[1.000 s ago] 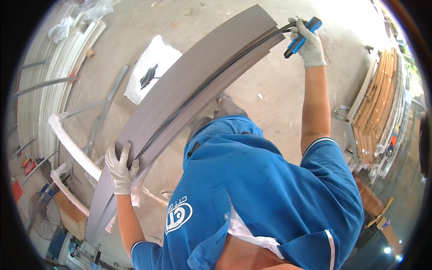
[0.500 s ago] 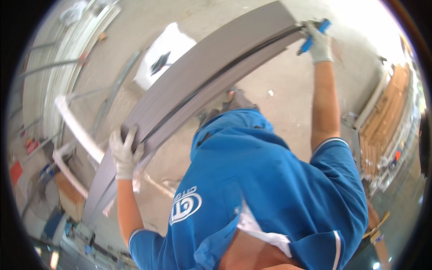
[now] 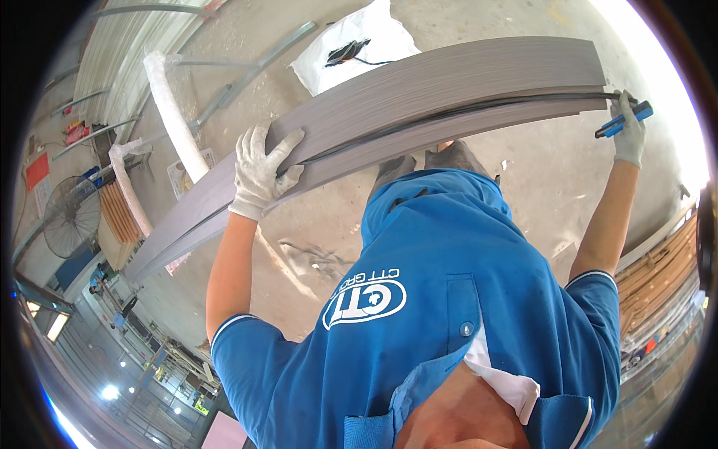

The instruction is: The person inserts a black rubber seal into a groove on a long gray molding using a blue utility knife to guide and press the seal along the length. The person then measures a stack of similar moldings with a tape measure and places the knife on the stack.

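A long grey-brown board (image 3: 449,75) with a fine streaked surface spans the view in front of me, bent by the lens. Along a groove near its closer edge runs a thin black strip (image 3: 419,120). My left hand (image 3: 262,168), in a whitish glove, lies on the board with fingers spread, its thumb side near where the strip enters the groove. At the board's right end my gloved right hand (image 3: 630,138) is closed round a blue utility knife (image 3: 627,121). The strip's end reaches this hand's fingertips; whether they pinch it is hard to make out.
Beyond the board a white sack (image 3: 351,37) with black material in its opening lies on the concrete floor. White wrapped rack bars (image 3: 176,112) stand at left, near a fan (image 3: 72,217). Stacked brown lengths (image 3: 658,284) lie at far right.
The view has swung, so the board appears more level and further right. My left hand still rests on the board, and my right hand still holds the knife at its end.
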The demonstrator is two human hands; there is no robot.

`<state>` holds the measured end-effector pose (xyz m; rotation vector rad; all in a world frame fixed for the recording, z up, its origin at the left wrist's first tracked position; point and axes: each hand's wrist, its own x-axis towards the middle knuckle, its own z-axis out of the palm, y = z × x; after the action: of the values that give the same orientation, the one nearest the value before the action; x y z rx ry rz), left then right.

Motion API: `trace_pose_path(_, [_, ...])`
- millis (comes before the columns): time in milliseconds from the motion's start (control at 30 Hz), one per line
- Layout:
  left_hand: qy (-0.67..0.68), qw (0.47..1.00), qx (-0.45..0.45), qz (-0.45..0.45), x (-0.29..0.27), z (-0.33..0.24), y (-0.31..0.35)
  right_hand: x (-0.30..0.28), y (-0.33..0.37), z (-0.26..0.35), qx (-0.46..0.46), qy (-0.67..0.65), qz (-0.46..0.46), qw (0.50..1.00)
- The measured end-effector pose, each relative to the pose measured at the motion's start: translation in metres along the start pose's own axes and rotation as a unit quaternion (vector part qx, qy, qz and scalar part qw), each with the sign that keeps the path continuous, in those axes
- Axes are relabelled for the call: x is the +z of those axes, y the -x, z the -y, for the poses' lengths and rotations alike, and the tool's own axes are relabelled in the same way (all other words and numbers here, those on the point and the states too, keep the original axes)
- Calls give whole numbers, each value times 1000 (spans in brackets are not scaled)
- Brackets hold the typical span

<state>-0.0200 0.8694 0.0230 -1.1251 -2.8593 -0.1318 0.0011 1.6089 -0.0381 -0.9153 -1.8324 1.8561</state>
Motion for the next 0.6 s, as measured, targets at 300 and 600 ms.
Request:
trace_pose_path(300, [3, 1000, -3, -6, 0, -1, -1, -1, -3, 18, 30, -362, 71, 929])
trace_pose_path(600, [-1, 1000, -3, -12, 1, -2, 0, 14, 10, 37, 18, -450, 50, 892])
